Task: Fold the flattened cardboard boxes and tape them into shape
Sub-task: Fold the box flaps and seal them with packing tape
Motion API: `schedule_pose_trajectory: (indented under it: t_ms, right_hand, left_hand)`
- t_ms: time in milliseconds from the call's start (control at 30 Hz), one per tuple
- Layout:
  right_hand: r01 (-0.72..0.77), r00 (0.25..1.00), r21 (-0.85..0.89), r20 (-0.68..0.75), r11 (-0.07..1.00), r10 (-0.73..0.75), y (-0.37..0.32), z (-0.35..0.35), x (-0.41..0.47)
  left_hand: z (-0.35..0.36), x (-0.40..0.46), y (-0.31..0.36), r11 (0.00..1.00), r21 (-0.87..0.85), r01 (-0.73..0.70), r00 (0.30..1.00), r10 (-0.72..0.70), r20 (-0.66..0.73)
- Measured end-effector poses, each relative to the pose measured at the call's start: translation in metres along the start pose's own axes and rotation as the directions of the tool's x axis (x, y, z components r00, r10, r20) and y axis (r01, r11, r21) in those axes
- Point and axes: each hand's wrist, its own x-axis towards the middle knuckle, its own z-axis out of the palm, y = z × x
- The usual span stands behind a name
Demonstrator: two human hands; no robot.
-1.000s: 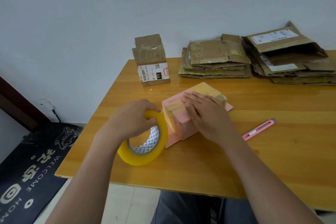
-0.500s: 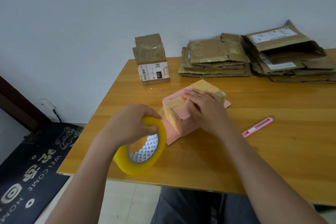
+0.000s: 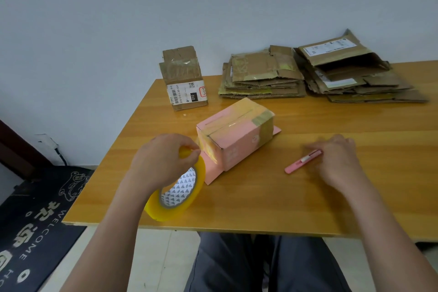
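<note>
A pink cardboard box (image 3: 239, 135) stands folded on the table, with yellowish tape along its top seam and down its near-left end. My left hand (image 3: 161, 161) grips the top of a yellow tape roll (image 3: 177, 194) standing on edge just left of the box. A strip of tape seems to run from the roll to the box's end. My right hand (image 3: 336, 161) is to the right of the box, blurred, its fingers over the far end of a pink utility knife (image 3: 301, 162) that lies on the table.
A taped brown box (image 3: 184, 83) with a shipping label stands at the back left. Two stacks of flattened cardboard (image 3: 260, 78) (image 3: 355, 78) lie along the wall. The wooden table's (image 3: 237, 208) near edge is close to my lap. A dark doormat (image 3: 35, 220) covers the floor on the left.
My right hand left the top of the pink box and moved right to the utility knife. My left hand kept hold of the tape roll beside the box.
</note>
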Motion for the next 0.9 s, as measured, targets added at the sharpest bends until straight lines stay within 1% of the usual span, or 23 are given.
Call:
schedule_pose_trajectory:
  t_ms: [167,200,267,300,367,433,500,567,600,633,667,700,767,833,900]
  right_hand:
    - [0.102,0.994,-0.118,-0.03,0.988,-0.106,-0.01,0.0,-0.008]
    - [0.12,0.992,-0.118,-0.017,0.986,-0.123,-0.012,0.0,-0.007]
    - [0.144,0.989,-0.053,-0.009,0.988,-0.145,-0.015,0.0,-0.007]
    - [0.158,0.986,-0.008,-0.043,0.987,-0.158,-0.017,-0.001,-0.008]
    - [0.194,0.968,0.074,-0.174,0.978,-0.179,-0.022,-0.007,-0.014]
    - [0.247,0.927,0.163,-0.325,0.955,-0.184,-0.03,-0.016,-0.018]
    - [0.318,0.869,0.251,-0.462,0.914,-0.176,-0.04,-0.024,-0.021]
    - [0.475,0.771,0.282,-0.59,0.833,-0.24,-0.052,-0.029,-0.02]
    - [0.568,0.727,0.312,-0.625,0.761,-0.286,-0.058,-0.03,-0.02]
    - [0.639,0.701,0.356,-0.634,0.682,-0.327,-0.065,-0.029,-0.021]
    - [0.683,0.692,0.408,-0.626,0.606,-0.359,-0.073,-0.027,-0.023]
    - [0.699,0.699,0.469,-0.608,0.54,-0.376,-0.082,-0.024,-0.026]
    - [0.672,0.741,0.603,-0.554,0.43,-0.38,-0.098,-0.017,-0.031]
    - [0.625,0.775,0.693,-0.494,0.359,-0.395,-0.114,-0.009,-0.035]
    - [0.602,0.779,0.739,-0.459,0.302,-0.428,-0.129,-0.002,-0.037]
  left_hand:
    - [0.001,-0.006,0.005,1.0,0.016,0.027,1.0,-0.027,-0.003]
    - [0.0,-0.008,0.006,0.999,0.006,0.038,0.999,-0.038,-0.004]
    - [-0.002,-0.011,0.004,0.997,-0.043,0.064,0.998,-0.064,0.003]
    - [-0.003,-0.012,0.002,0.995,-0.074,0.073,0.997,-0.073,0.011]
    - [-0.007,-0.013,-0.002,0.986,-0.145,0.086,0.996,-0.08,0.044]
    - [-0.014,-0.013,-0.006,0.971,-0.224,0.081,0.993,-0.06,0.099]
    - [-0.019,-0.013,-0.01,0.961,-0.268,0.063,0.988,-0.022,0.153]
    - [-0.02,-0.011,-0.012,0.956,-0.289,0.053,0.979,0.007,0.205]
    - [-0.019,-0.011,-0.013,0.952,-0.3,0.053,0.974,0.018,0.228]
    - [-0.017,-0.01,-0.014,0.949,-0.31,0.059,0.969,0.021,0.247]
    - [-0.016,-0.009,-0.014,0.944,-0.322,0.069,0.965,0.018,0.261]
    - [-0.015,-0.008,-0.015,0.939,-0.332,0.083,0.961,0.012,0.275]
    - [-0.014,-0.006,-0.018,0.928,-0.356,0.109,0.954,0.003,0.3]
    - [-0.015,-0.006,-0.02,0.91,-0.396,0.124,0.949,0.008,0.315]
    - [-0.015,-0.007,-0.022,0.889,-0.44,0.13,0.948,0.018,0.318]
